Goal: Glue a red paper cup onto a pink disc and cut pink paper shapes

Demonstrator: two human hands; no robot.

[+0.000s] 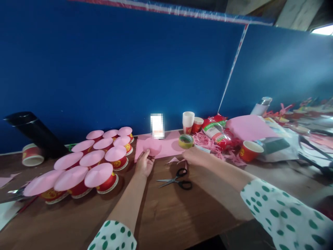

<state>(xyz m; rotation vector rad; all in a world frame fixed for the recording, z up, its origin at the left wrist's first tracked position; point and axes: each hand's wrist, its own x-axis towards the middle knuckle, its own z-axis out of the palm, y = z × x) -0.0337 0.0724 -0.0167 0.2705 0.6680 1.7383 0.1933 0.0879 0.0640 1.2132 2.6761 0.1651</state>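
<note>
Between the thumb and fingers of my left hand [145,164] is a pink paper disc [154,147], held above a flat pink paper sheet [169,149]. My right hand [193,156] is closed beside a roll of tape [185,141] at the sheet's right edge. Its fingertips are hidden, so what they grip, if anything, cannot be seen. Just in front of my hands, black-handled scissors [174,180] lie spread on the brown table, close to small pink paper scraps [173,159].
At left, several upside-down red paper cups carry shallow pink paper cones [72,177]. A black bottle [33,132] leans behind them. Stacked cups [188,121], a red packet [217,132], pink shreds [205,140] and a red cup [251,151] stand at right. A blue panel [117,69] rises behind.
</note>
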